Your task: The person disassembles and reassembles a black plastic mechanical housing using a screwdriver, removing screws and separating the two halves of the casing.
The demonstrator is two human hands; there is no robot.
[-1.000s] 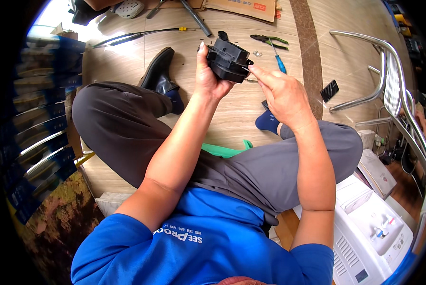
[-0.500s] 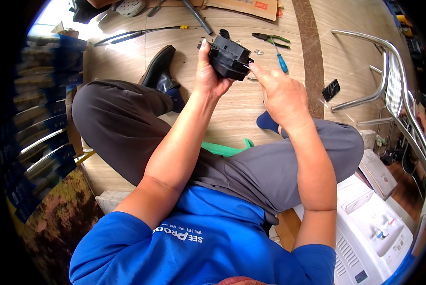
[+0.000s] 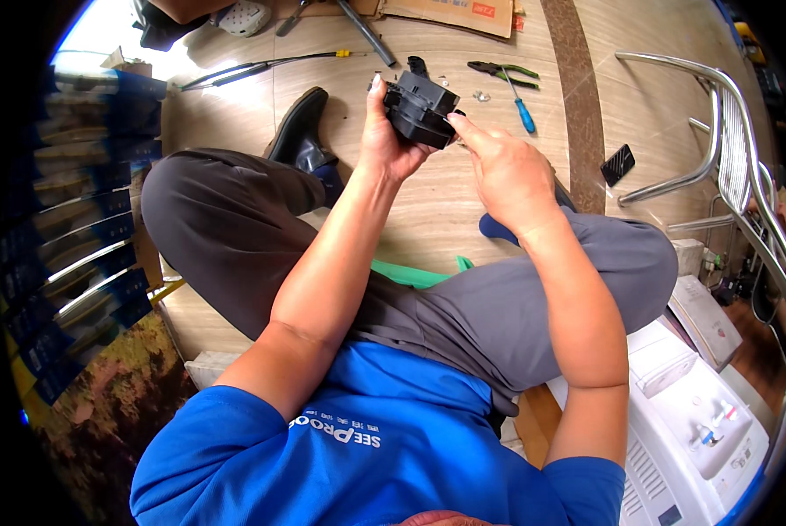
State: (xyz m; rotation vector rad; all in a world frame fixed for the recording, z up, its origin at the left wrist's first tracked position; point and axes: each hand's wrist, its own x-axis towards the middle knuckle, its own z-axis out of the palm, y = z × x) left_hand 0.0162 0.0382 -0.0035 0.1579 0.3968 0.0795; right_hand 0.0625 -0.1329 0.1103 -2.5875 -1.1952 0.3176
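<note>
My left hand [image 3: 388,140] grips a black plastic housing [image 3: 417,103] from the left and underneath, thumb up along its side, holding it above the floor. My right hand [image 3: 502,167] has its index fingertip at the housing's right side, the other fingers curled; whatever thin piece may be between those fingertips is too small and hidden to name. Beyond the housing lie pliers with dark green handles [image 3: 520,81], a screwdriver with a blue handle [image 3: 524,114] and small loose bits [image 3: 480,95].
A chrome chair [image 3: 708,131] and a phone [image 3: 618,164] are on the right, above a white appliance [image 3: 673,412]. A black boot [image 3: 296,136], cables [image 3: 261,63], a metal tube [image 3: 366,31] and cardboard [image 3: 445,17] lie ahead. Stacked blue packages [image 3: 77,219] stand on the left.
My right hand and fingertips have shifted slightly left along the housing, and the hand has turned a little. My left hand still holds the housing; the whole view has shifted slightly.
</note>
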